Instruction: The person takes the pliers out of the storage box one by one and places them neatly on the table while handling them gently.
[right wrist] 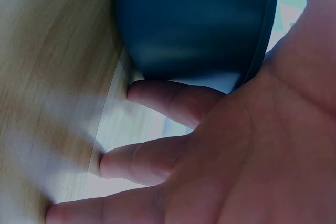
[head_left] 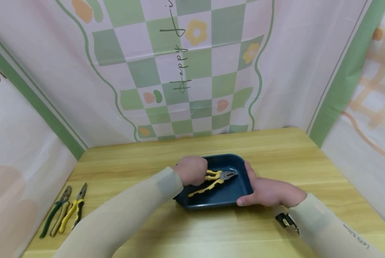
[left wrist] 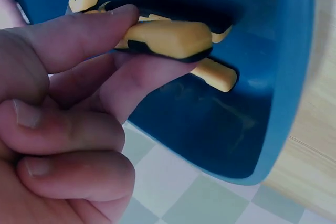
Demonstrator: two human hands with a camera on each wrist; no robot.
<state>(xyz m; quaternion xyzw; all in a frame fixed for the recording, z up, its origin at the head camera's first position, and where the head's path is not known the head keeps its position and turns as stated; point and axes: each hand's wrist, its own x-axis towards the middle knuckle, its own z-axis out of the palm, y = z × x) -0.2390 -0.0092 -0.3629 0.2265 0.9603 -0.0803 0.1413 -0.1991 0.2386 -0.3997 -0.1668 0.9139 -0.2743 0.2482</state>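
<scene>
A dark blue tray [head_left: 231, 205] sits on the wooden table, with yellow-handled pliers [head_left: 226, 175] inside, jaws toward the right end. My left hand [head_left: 192, 170] reaches into the left part of the tray. In the left wrist view, its index finger and thumb pinch one yellow-and-black handle [left wrist: 173, 38], while the other fingers curl toward the palm. More yellow handle ends [left wrist: 218, 74] lie below it on the tray floor. My right hand [head_left: 266, 191] rests against the tray's right end, thumb by the near corner. The right wrist view shows its straight fingers [right wrist: 168, 100] spread beside the tray's outer wall.
Two more pliers lie at the table's left side: one with green handles [head_left: 55, 213] and one with yellow-and-black handles [head_left: 74, 209]. A patterned curtain [head_left: 192, 71] hangs behind the wooden table [head_left: 140, 157] and at both sides.
</scene>
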